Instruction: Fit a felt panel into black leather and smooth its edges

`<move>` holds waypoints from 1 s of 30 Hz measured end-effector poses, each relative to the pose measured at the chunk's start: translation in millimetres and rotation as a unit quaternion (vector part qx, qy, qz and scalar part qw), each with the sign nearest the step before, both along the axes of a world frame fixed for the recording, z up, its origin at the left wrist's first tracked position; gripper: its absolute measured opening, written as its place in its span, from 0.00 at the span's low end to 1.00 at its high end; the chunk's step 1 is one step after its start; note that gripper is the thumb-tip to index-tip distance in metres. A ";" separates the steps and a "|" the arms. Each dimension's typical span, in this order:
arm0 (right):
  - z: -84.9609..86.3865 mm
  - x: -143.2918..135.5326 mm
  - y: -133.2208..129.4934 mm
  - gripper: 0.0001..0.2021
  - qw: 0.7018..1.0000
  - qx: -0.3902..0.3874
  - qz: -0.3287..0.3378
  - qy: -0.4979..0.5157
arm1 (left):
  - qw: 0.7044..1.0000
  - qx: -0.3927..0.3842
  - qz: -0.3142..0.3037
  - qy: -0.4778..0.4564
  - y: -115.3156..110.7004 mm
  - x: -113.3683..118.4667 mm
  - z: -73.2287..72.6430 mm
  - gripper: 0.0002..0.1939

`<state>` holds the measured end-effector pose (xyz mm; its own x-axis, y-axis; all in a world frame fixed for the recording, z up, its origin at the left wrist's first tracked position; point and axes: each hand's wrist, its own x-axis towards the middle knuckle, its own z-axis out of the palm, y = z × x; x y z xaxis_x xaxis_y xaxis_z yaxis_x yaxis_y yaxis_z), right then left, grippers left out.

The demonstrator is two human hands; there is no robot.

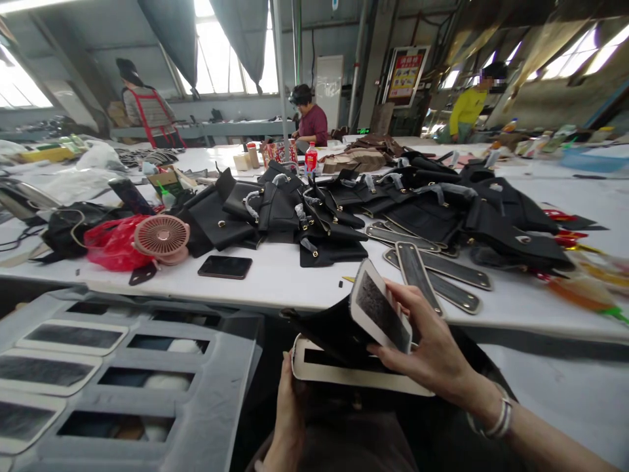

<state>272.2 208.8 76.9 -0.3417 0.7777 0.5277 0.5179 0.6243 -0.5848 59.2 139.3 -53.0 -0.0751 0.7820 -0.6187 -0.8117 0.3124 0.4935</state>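
My left hand (289, 410) is wrapped round the left end of a black piece (319, 419) edged by a cream rim (344, 375) with a dark slot. In my right hand (432, 347), pinched between thumb and fingers, is a white-bordered panel (381, 308) with a dark rough middle, tilted up above the cream rim. A black flap (327, 328) rises between the panel and the rim. The lower part of the black piece blends into the dark clothing behind it, so its outline is hard to make out.
Black leather bags (285, 206) are heaped across the white table (275, 282), with long strips (417, 275) at their right. A phone (225, 267) and pink fan (162, 236) lie left. Similar panels rest on a grey slotted board (206, 406). Three people stand or sit beyond.
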 end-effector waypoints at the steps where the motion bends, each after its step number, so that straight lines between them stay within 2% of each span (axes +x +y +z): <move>1: -1.0 -0.4 0.0 0.36 1.000 0.004 0.005 -0.010 | 1.000 -0.005 0.003 0.000 0.5 0.5 -0.5 0.26; 5: -9.5 1.6 -1.0 0.37 0.993 -0.014 0.029 -0.113 | 1.000 -0.022 0.004 -0.001 0.3 2.7 -5.7 0.27; 9: -27.5 1.9 -6.3 0.41 0.973 -0.020 0.015 -0.230 | 0.999 -0.016 0.026 -0.037 1.9 6.7 -10.5 0.26; 15: -44.5 -11.1 -16.6 0.47 0.957 -0.036 0.053 -0.281 | 0.995 0.002 0.032 -0.091 5.3 8.6 -8.3 0.32; 18: -47.2 -11.9 -15.3 0.42 0.942 -0.063 0.096 -0.317 | 0.995 -0.011 0.025 -0.094 5.0 8.1 -7.1 0.35; 21: -48.5 -10.8 -10.9 0.36 0.930 -0.067 0.122 -0.341 | 0.993 0.011 0.025 -0.112 4.9 8.2 -10.2 0.35; 25: -49.2 -14.6 -6.8 0.35 0.917 -0.080 0.148 -0.363 | 0.990 0.047 0.040 -0.125 5.5 8.9 -17.8 0.33; 30: -50.2 -16.0 -3.7 0.31 0.917 -0.088 0.141 -0.363 | 0.992 0.045 0.052 -0.110 5.2 8.7 -18.2 0.32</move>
<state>256.2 205.1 26.7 -0.7541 0.6552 -0.0443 0.6427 0.7225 -0.2549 68.0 144.5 -71.1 -0.0293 0.8297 -0.5574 -0.9285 0.1840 0.3226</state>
